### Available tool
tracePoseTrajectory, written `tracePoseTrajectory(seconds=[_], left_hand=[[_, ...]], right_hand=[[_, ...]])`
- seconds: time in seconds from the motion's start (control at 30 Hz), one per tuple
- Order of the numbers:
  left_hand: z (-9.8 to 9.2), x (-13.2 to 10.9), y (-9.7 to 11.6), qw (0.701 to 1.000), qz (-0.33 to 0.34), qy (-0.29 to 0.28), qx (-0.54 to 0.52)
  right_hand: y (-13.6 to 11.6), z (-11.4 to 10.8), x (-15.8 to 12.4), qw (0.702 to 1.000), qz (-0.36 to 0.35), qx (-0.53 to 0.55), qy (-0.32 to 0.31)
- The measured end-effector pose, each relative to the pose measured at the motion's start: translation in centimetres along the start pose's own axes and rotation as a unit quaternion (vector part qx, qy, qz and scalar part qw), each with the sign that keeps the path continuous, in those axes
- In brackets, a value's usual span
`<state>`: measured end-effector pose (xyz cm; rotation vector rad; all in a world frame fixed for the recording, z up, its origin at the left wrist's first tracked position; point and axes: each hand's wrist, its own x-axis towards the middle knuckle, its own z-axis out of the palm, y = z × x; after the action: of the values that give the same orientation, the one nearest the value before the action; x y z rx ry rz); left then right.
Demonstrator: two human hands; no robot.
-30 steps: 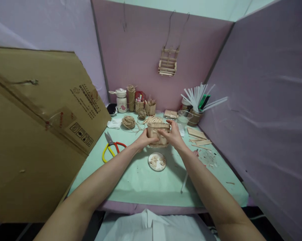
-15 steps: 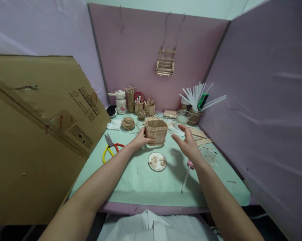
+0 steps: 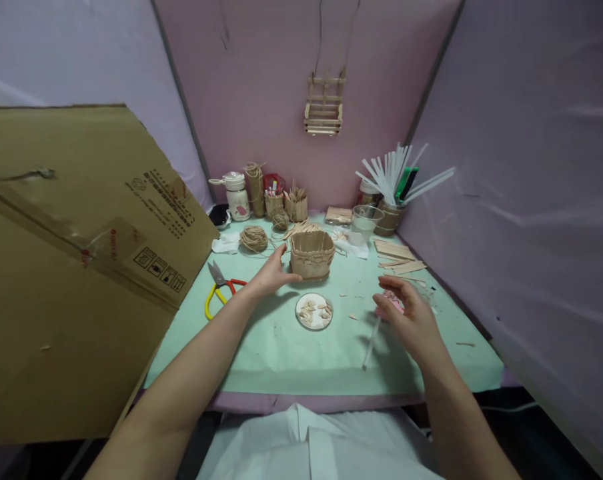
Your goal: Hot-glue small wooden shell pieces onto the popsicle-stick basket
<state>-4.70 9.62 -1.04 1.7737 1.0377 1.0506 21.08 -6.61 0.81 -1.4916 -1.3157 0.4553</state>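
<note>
A small woven-looking brown basket with a scalloped rim stands upright on the table. Beside its left side is my left hand, fingers and thumb spread, the thumb tip close to the basket's lower edge. My right hand hovers with curved, parted fingers over a pink object from which a whitish stick sticks out toward me. That hand partly hides the pink part, and whether it touches it I cannot tell. In front of the basket lies a round white dish holding several small pale wooden pieces.
Yellow-and-red-handled scissors lie left, near a twine ball. Flat wooden strips and a pot of white sticks are at right. A clear cup stands behind. A large cardboard sheet leans at left.
My left hand has let go of the basket, which now stands on the table. My right hand has moved right and toward me, over the pink object. The view has tilted down.
</note>
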Motion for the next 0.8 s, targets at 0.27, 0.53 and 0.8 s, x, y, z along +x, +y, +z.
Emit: tracePoseTrajectory(seconds=[0.27,0.53,0.8], left_hand=[[-0.5,-3.8,4.0,0.961,0.125,0.157,0.189],[0.6,-4.2,3.7,0.966,0.143,0.099,0.193],[0.5,-4.2,3.6,0.967,0.124,0.071,0.21]], right_hand=[[-0.3,1.1,-0.9,0.994,-0.085,-0.041,-0.048],[-0.8,3.0,-0.8,0.987,-0.127,-0.059,-0.082],[-1.9,6.5,1.2,0.933,-0.158,-0.265,-0.184]])
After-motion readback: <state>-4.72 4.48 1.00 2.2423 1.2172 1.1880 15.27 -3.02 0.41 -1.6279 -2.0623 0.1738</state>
